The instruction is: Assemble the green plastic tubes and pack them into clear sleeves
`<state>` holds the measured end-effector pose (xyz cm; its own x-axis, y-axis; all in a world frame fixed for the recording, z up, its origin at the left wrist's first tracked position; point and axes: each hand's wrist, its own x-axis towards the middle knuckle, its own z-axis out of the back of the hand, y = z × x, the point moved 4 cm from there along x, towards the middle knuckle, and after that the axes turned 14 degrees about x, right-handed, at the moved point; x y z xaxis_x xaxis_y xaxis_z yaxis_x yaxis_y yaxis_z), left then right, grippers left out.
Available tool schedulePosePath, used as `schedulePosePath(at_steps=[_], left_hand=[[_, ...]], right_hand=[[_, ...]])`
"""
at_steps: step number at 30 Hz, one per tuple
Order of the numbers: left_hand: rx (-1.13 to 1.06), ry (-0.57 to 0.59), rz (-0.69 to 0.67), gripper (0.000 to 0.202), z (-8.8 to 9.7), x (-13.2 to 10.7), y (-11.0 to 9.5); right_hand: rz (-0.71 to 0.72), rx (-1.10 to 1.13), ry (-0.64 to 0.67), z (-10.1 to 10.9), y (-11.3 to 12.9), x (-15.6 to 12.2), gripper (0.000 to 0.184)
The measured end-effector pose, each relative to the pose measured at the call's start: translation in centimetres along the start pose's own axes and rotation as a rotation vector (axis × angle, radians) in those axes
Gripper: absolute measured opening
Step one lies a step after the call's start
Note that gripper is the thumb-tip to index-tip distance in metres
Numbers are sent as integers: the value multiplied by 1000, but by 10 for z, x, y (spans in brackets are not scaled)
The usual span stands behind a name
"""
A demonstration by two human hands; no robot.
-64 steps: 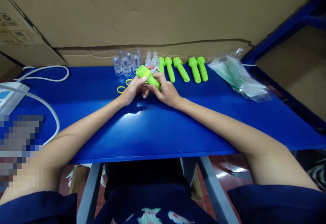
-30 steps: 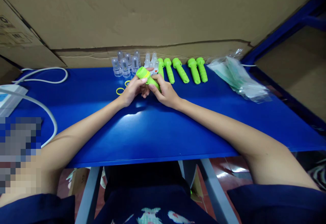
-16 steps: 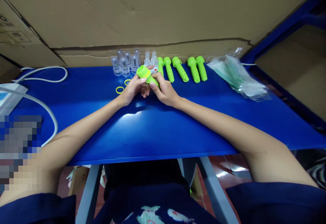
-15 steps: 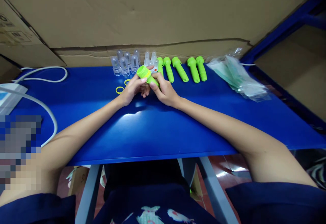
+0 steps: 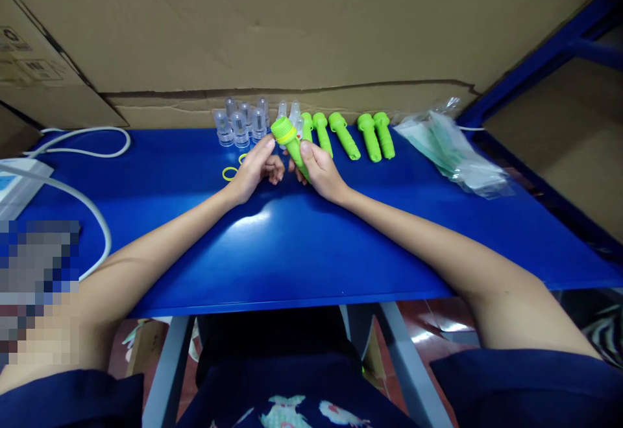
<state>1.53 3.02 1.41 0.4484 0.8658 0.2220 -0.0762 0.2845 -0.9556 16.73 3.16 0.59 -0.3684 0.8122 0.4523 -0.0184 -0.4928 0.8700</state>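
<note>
Seen from the head camera, the right hand (image 5: 322,174) grips a lime-green threaded tube (image 5: 294,146) over the blue table (image 5: 292,253), tilted, mouth upward. The left hand (image 5: 252,170) sits free just beside it, fingers loosely curled. Yellow rings (image 5: 230,179) lie near that hand; five green tubes (image 5: 345,136) rest farther back.

Over at the blue table (image 5: 272,246), the right hand (image 5: 324,172) grips a green tube (image 5: 294,150) at a slant, its threaded end up and a yellow band (image 5: 287,137) around its neck, while the left hand (image 5: 253,172) sits just beside it, fingers loosely curled. Near that left hand lie two yellow rings (image 5: 230,179), with clear caps (image 5: 240,131) standing upright behind them; five more tubes (image 5: 344,135) lie in a row to the right, then plastic bags (image 5: 455,149), all before a cardboard wall (image 5: 292,32)
</note>
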Motion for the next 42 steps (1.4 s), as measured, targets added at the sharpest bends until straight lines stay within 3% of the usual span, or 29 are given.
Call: schedulePosePath(at_steps=[4,12,15,31,36,42], left_hand=[[18,-54,6,45,0,1,2],[48,-57,-24,45,0,1,1],[58,-58,-17,45,1,1,2],[16,-52,-8,39,1,1,3],[30,-46,-23,40,2,0,2],[210,-207,-206,47,5,-2,-2]], right_hand=[[-25,57,63,-3,-2,-1,62],[132,-105,-78,1,0,-3,60],[145,-120,-52,-1,1,-4,62],[3,90,-58,-3,8,-7,58],[-93,327,-17,-9,15,-5,52],[-226,533,-71,-6,15,-1,50]])
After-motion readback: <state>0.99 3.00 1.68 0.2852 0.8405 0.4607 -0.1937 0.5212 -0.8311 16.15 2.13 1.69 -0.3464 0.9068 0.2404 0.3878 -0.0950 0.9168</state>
